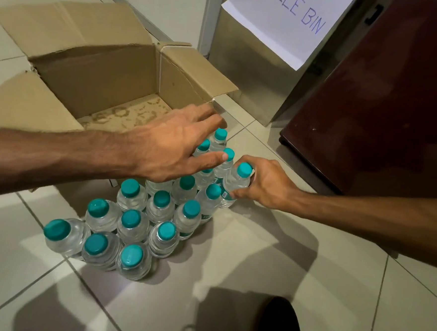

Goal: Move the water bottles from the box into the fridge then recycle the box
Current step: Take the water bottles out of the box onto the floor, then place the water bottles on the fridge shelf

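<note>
Several clear water bottles (133, 224) with teal caps stand packed together on the tiled floor in front of an open cardboard box (102, 79), whose inside shows no bottles. My right hand (267, 184) grips one bottle (237, 181) at the right edge of the group, fingers curled round its body. My left hand (172, 146) hovers over the far bottles with fingers spread and straight, holding nothing. The dark maroon fridge (387, 104) stands at the right, its door closed.
A metal bin (247, 71) with a paper sign reading "CLE BIN" stands behind the box, left of the fridge. A black shoe (282, 327) shows at the bottom edge. Pale floor tiles (257, 258) lie open in front of and right of the bottles.
</note>
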